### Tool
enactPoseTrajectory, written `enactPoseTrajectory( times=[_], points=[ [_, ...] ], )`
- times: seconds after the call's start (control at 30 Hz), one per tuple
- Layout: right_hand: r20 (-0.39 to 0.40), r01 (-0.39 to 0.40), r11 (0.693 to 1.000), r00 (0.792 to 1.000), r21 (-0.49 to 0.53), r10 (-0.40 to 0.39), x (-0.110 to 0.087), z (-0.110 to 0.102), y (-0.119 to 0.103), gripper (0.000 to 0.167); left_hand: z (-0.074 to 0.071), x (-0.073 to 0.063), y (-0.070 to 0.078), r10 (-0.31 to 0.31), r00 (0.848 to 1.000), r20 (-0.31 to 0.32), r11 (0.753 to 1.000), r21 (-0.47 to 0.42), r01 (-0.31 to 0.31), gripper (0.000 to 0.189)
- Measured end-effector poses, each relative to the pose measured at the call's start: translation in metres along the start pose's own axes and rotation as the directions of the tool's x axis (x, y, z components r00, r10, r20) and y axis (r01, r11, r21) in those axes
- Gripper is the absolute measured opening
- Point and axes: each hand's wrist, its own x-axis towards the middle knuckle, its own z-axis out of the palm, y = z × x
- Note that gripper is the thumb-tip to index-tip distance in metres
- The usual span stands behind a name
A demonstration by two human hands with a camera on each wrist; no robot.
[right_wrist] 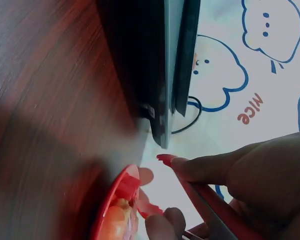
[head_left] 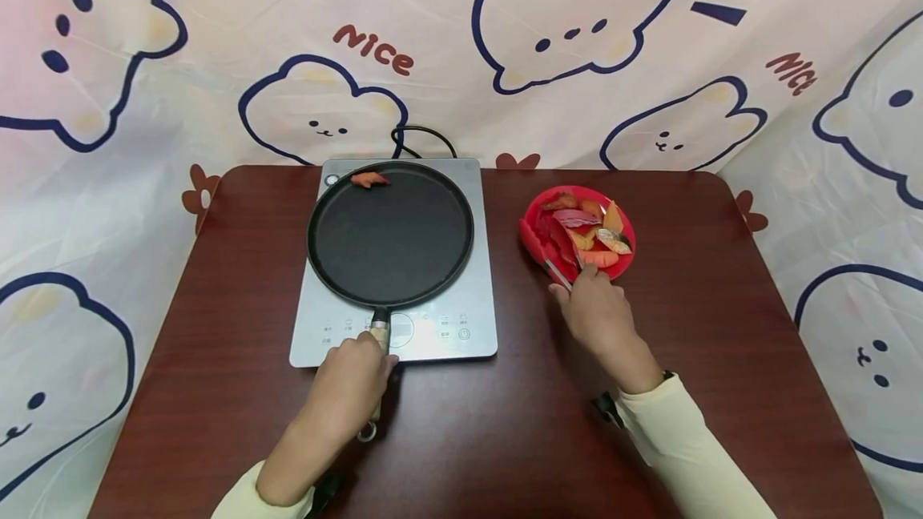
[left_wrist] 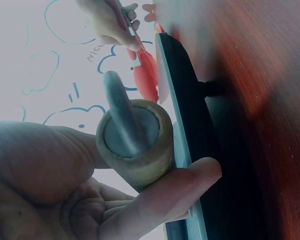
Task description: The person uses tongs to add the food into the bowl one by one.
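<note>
Hands: left [head_left: 353,384] curled round wooden handle [head_left: 379,333] | right [head_left: 600,315] gripping metal tongs [head_left: 558,274] | pan [head_left: 390,237] flat, circular

Makeshift cooking corner: hotplate [head_left: 461,307] on brown table [head_left: 548,391], cartoon-print cloth [head_left: 447,86] behind.

"How's that bare left hand [head_left: 351,383] set?"
"Fingers curled in a grip, cream-sleeved left forearm [head_left: 297,459] aimed at the person's one o'clock."
"And the bare right hand [head_left: 600,315]?"
"Pinching, cream-sleeved right forearm [head_left: 681,439] slanting toward eleven."
</note>
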Motion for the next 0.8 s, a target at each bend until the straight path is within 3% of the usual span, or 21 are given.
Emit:
enactPoseTrajectory(
  times=[0.17, 0.3, 0.4, 0.5, 0.67, 0.8],
  points=[
    [-0.022, -0.003, 0.999, 1.000, -0.041, 0.003, -0.003, -0.009, 0.017, 0.071, 0.000, 0.001, 0.001, 0.004, 1.000, 0.000, 1.000, -0.006, -0.004, 0.029],
    [-0.132, 0.053, 0.992, 0.989, -0.112, -0.068, -0.007, -0.020, 0.040, 0.070, 0.000, 0.001, 0.000, 0.003, 1.000, 0.000, 1.000, -0.011, -0.003, 0.029],
    [-0.249, 0.122, 0.973, 0.953, -0.197, -0.170, -0.012, -0.027, 0.062, 0.063, 0.000, 0.001, -0.001, 0.002, 1.000, 0.004, 1.000, -0.014, -0.002, 0.029],
    [-0.313, 0.177, 0.939, 0.911, -0.295, -0.270, -0.015, -0.036, 0.082, 0.057, 0.000, 0.002, -0.001, 0.009, 1.000, 0.003, 1.000, -0.008, -0.009, 0.029],
    [-0.315, 0.227, 0.863, 0.865, -0.451, -0.391, -0.013, -0.049, 0.100, 0.061, 0.000, 0.002, -0.001, 0.006, 1.000, 0.005, 1.000, -0.005, -0.006, 0.029],
    [-0.300, 0.238, 0.820, 0.848, -0.520, -0.437, -0.008, -0.054, 0.104, 0.065, -0.001, 0.001, -0.001, -0.006, 1.000, 0.017, 1.000, -0.013, 0.006, 0.029]
  ],
)
